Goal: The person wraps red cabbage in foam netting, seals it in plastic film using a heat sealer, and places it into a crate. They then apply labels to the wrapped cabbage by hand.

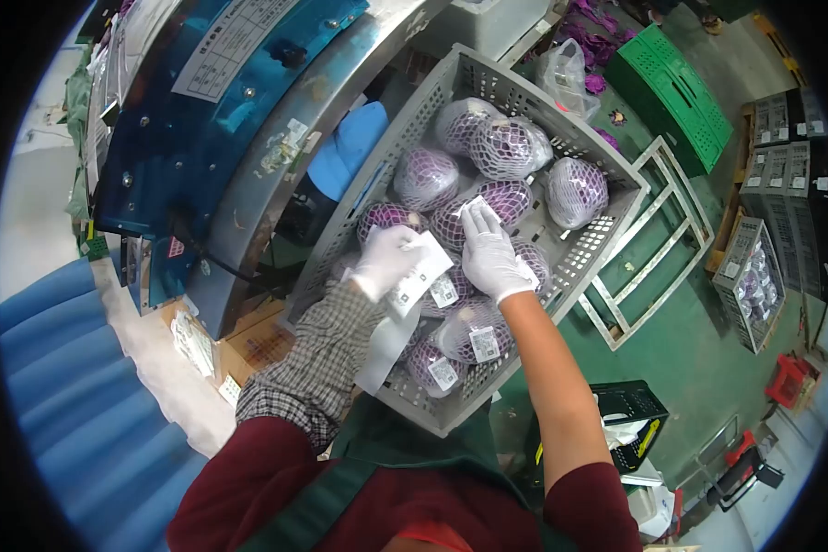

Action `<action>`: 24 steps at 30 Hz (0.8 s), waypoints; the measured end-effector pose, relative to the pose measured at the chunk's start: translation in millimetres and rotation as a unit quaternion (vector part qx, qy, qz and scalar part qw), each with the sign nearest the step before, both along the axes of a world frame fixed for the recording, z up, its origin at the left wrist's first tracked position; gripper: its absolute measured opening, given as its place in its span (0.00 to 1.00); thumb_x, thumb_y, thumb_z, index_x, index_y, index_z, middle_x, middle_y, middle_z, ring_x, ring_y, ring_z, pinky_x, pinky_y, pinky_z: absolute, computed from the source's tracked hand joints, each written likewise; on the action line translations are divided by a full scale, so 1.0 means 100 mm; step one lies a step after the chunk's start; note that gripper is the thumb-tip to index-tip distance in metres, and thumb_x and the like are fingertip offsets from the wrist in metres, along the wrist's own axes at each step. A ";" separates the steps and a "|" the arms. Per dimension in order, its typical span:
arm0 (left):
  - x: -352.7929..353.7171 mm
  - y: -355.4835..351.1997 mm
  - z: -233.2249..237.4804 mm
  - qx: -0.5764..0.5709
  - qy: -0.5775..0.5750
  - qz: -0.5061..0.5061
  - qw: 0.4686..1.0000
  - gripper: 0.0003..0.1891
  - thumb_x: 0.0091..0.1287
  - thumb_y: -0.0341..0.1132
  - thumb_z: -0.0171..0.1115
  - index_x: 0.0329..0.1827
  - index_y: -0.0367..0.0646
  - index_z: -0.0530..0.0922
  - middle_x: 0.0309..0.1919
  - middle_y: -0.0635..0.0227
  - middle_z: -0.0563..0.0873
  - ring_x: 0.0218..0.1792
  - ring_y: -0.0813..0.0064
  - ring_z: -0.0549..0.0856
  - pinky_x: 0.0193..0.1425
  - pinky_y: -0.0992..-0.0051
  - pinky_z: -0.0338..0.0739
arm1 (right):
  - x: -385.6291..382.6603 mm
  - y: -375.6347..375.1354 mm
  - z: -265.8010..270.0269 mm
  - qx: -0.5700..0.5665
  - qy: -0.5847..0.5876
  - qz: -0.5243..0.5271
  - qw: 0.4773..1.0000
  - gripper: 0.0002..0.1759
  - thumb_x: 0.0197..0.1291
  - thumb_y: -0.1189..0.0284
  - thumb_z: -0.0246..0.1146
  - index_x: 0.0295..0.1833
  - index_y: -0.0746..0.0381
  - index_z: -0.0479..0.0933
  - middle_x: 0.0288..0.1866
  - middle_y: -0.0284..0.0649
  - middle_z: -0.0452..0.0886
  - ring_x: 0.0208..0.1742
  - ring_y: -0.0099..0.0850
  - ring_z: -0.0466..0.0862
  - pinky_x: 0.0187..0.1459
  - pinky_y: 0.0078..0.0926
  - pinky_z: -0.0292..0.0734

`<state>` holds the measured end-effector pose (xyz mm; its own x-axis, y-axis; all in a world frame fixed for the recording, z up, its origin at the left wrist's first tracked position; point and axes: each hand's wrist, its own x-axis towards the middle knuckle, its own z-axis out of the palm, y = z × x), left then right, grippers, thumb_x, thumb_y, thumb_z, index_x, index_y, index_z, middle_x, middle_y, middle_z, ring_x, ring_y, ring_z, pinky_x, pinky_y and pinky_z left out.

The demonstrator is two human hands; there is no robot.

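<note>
A grey perforated crate (616,216) holds several purple cabbages in white netting and clear wrap. My left hand (385,261), in a white glove, is closed on a strip of white labels (418,274) whose backing hangs down over the crate's near side. My gloved right hand (489,255) lies with fingers stretched out, pressing a white label (476,206) onto a cabbage (504,201) in the middle. Nearer to me, a cabbage (474,333) and its neighbour (435,366) carry white labels. The cabbages at the far end (510,147) show no label.
A blue machine (212,101) with a metal edge stands left of the crate. To the right are a green crate (672,97), a white metal frame (658,267) and a smaller grey crate of cabbages (750,285). A black crate (630,414) stands behind my right arm.
</note>
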<state>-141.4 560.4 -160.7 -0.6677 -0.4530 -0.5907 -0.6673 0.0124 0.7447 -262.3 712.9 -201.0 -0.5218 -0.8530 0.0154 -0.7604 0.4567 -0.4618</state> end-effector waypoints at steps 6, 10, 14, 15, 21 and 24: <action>0.14 -0.09 0.52 0.092 0.129 0.150 0.976 0.06 0.64 0.29 0.60 0.28 0.38 0.76 0.24 0.73 0.81 0.26 0.87 0.78 0.30 0.85 0.74 | 0.09 -0.05 0.33 -0.223 -0.454 -0.150 0.849 0.30 0.57 0.68 0.63 0.64 0.64 0.64 0.57 0.47 0.72 0.58 0.37 0.73 0.59 0.31 0.66; 0.04 0.00 0.57 0.049 0.152 0.107 0.981 0.08 0.63 0.31 0.62 0.26 0.37 0.77 0.22 0.74 0.80 0.24 0.88 0.76 0.28 0.84 0.72 | 0.29 -0.18 1.01 -0.245 -0.606 -0.128 0.746 0.16 0.58 0.76 0.61 0.53 0.66 0.73 0.42 0.34 0.75 0.41 0.17 0.73 0.45 0.14 0.71; 0.05 -0.09 0.76 0.135 0.171 0.137 0.966 0.06 0.62 0.28 0.61 0.38 0.35 0.79 0.28 0.72 0.82 0.29 0.86 0.80 0.33 0.83 0.75 | 0.27 -0.20 0.95 -0.175 -0.634 -0.204 0.725 0.06 0.61 0.75 0.58 0.41 0.65 0.77 0.28 0.27 0.75 0.31 0.15 0.72 0.35 0.12 0.69; 0.03 -0.08 0.84 0.158 0.189 0.143 0.958 0.07 0.62 0.27 0.60 0.41 0.35 0.79 0.29 0.72 0.83 0.29 0.85 0.81 0.34 0.83 0.76 | 0.28 -0.22 0.95 -0.176 -0.631 -0.193 0.731 0.06 0.61 0.75 0.58 0.41 0.65 0.77 0.29 0.27 0.75 0.31 0.14 0.72 0.34 0.12 0.69; 0.05 -0.26 0.79 0.255 0.076 0.051 0.963 0.07 0.63 0.25 0.58 0.42 0.33 0.78 0.34 0.69 0.83 0.34 0.83 0.82 0.37 0.83 0.77 | 0.31 -0.31 1.02 -0.154 -0.639 -0.167 0.735 0.08 0.62 0.74 0.58 0.43 0.66 0.76 0.30 0.28 0.75 0.31 0.12 0.69 0.34 0.11 0.67; 0.05 -0.27 0.72 0.244 0.100 0.071 0.962 0.06 0.63 0.25 0.58 0.41 0.33 0.78 0.33 0.69 0.83 0.34 0.83 0.81 0.37 0.83 0.77 | 0.31 -0.31 0.97 -0.122 -0.594 -0.150 0.781 0.06 0.61 0.75 0.59 0.41 0.66 0.76 0.30 0.29 0.76 0.31 0.13 0.70 0.34 0.12 0.68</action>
<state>-136.4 533.5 -88.3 -0.7420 -0.2496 -0.6222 -0.4795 -0.4512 0.7527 -231.1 682.3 -104.1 -0.4670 -0.7365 -0.4894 0.3959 0.3208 -0.8605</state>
